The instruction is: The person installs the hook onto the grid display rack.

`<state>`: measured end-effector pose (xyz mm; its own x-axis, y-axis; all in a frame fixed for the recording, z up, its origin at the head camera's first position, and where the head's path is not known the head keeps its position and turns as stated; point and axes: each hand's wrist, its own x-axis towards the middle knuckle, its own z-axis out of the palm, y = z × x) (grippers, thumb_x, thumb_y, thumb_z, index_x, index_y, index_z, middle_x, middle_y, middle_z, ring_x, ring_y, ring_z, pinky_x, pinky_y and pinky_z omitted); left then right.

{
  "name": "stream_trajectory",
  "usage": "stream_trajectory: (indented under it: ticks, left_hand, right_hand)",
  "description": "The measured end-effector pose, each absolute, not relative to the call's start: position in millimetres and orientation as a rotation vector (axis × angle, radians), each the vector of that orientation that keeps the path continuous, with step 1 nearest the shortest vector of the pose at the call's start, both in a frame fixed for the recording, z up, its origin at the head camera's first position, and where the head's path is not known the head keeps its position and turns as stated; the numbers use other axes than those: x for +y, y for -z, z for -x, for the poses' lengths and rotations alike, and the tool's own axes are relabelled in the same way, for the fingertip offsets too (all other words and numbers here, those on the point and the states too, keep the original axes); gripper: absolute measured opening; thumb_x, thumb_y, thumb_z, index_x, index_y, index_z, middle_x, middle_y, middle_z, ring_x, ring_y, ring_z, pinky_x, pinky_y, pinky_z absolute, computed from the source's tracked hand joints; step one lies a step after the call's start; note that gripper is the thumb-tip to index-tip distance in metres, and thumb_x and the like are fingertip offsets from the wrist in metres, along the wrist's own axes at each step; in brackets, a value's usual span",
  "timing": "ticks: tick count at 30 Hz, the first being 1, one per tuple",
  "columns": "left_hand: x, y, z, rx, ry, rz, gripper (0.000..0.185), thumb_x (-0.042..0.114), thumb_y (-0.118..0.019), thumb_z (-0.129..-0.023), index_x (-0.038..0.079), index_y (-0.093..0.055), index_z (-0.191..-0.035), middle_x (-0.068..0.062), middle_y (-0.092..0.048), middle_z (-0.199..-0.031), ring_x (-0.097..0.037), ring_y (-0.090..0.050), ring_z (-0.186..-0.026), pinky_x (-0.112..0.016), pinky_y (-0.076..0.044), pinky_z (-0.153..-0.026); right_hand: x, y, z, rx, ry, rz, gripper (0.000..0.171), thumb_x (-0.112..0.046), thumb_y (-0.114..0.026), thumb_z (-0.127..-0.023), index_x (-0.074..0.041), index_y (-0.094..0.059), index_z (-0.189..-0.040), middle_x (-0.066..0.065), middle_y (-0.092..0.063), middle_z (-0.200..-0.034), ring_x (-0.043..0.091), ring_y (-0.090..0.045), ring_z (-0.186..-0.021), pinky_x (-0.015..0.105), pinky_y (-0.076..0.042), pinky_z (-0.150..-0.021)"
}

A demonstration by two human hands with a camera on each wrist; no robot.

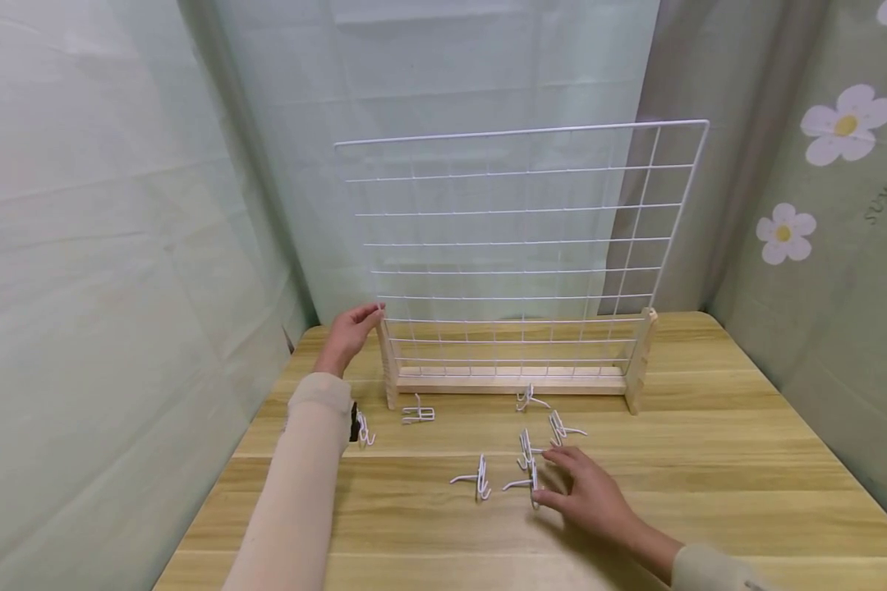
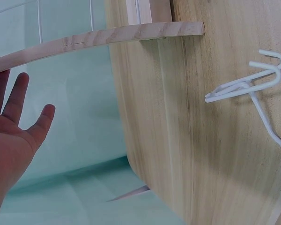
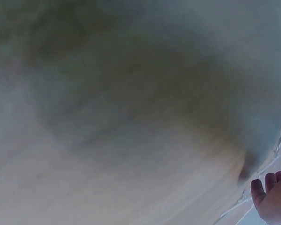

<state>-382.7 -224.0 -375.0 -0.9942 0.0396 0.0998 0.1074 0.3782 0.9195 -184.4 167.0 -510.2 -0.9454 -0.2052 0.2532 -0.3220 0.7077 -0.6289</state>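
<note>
A white wire grid panel (image 1: 525,212) stands upright in a wooden stand (image 1: 510,381). At the stand's left post (image 2: 122,33), my left hand (image 1: 350,335) rests its fingertips near the top, fingers mostly straight. My right hand (image 1: 590,496) is low over the table, thumb and index finger spread at either end of a white wire hook (image 1: 535,483). A second white hook (image 1: 526,447) lies just beyond that one, close to the index fingertip. In the right wrist view, the right fingers (image 3: 257,191) show at the lower right corner; much of that view is blurred.
More white double-prong hooks lie about the wooden table (image 1: 710,460): one hook (image 1: 481,478) left of the right hand, another hook (image 1: 418,410) before the stand, and one hook (image 2: 248,86) by the left forearm. Pale green curtains (image 1: 118,246) enclose the table's back and sides.
</note>
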Motion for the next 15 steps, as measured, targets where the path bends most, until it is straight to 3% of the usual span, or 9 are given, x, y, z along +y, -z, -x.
stream_trajectory:
  ticks: [6, 15]
  left_hand:
    - [-224.3, 375.6, 382.6, -2.561, 1.701, 0.133, 0.047, 0.032, -0.053, -0.104, 0.006, -0.053, -0.143, -0.009, -0.05, -0.147, -0.026, -0.039, -0.14, -0.046, -0.027, -0.115]
    - [-222.6, 373.1, 380.2, -2.558, 1.705, 0.122, 0.046, 0.031, -0.054, -0.104, 0.006, -0.053, -0.142, -0.01, -0.051, -0.146, -0.026, -0.039, -0.139, -0.046, -0.027, -0.115]
  right_hand:
    - [165.3, 516.6, 181.5, -2.762, -1.004, -0.443, 0.074, -0.045, -0.087, -0.07, -0.008, -0.064, -0.129, 0.01, -0.06, -0.13, 0.035, -0.057, -0.119, 0.056, -0.045, -0.097]
    - [169.9, 519.5, 184.3, -2.73, -0.93, -0.431, 0.068, -0.039, -0.089, -0.069, -0.009, -0.066, -0.125, 0.006, -0.062, -0.124, 0.028, -0.06, -0.113, 0.051, -0.048, -0.093]
